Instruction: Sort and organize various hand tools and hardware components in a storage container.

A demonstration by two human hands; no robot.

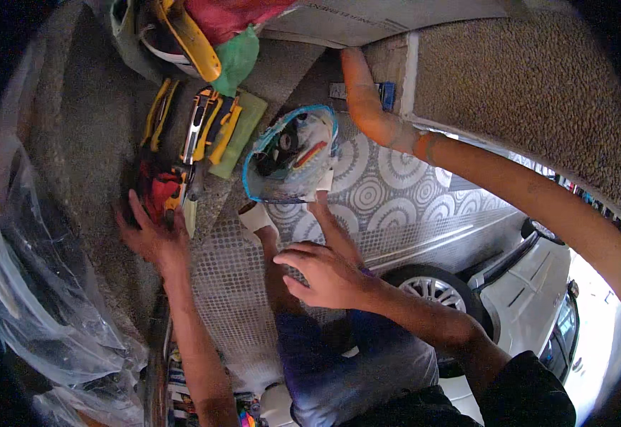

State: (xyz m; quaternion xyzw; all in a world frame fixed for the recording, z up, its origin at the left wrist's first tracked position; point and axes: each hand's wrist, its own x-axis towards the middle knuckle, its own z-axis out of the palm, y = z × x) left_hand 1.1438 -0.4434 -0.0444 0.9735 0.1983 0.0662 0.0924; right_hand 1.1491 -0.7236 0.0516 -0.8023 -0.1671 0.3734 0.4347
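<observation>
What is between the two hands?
In the head view, between the left hand and the right hand lies a strip of floor with small round dots, and the person's leg crosses it.

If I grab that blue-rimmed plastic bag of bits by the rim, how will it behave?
The plastic bag would probably sag and fold, since its thin clear sides already slump. Its rim gapes open, so the small parts inside might spill if it tips. It looks fairly light, though that is hard to judge.

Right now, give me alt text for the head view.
Left hand rests on a red and yellow tool on a stone ledge; right hand hovers empty below a clear tool-filled bag. An orange pipe runs to the right.
</observation>
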